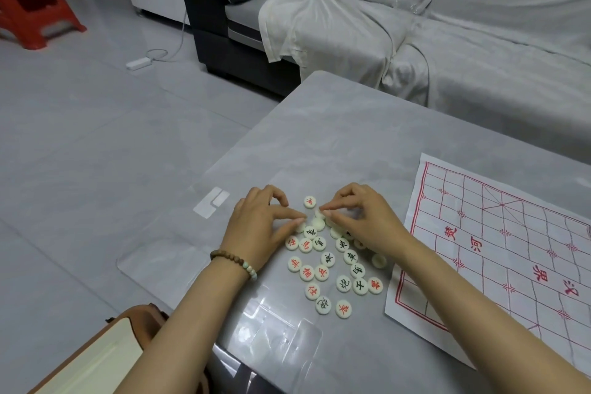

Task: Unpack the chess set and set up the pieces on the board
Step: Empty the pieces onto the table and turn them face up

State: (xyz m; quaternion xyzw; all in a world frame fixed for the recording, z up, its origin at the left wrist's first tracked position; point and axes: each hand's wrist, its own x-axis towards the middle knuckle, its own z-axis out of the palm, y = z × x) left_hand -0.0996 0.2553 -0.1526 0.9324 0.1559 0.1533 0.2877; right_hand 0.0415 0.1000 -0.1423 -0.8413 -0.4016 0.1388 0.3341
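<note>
My left hand [265, 221] has its fingers curled, and thumb and index finger close on the rim piece [300, 227] at the upper left side of the heap. My right hand [361, 217] is curled as well; its fingertips pinch the blank piece [319, 212] at the top of the heap, near the left fingertips. On the left wrist sits one beaded bracelet [233, 262]. The chess pieces [327, 259] are round pale discs, lying loose on the grey desk [335, 137] between my two forearms. I count about twenty-five: nine show a red character, at least nine a black one, the others show a blank face or are half hidden under the right hand, so the exact total I cannot tell. One board [499, 243], a pale sheet with red lines, lies flat on the desk to the right of the heap. One clear plastic tray [278, 339] rests at the near desk edge; through it I see only the desk.
</note>
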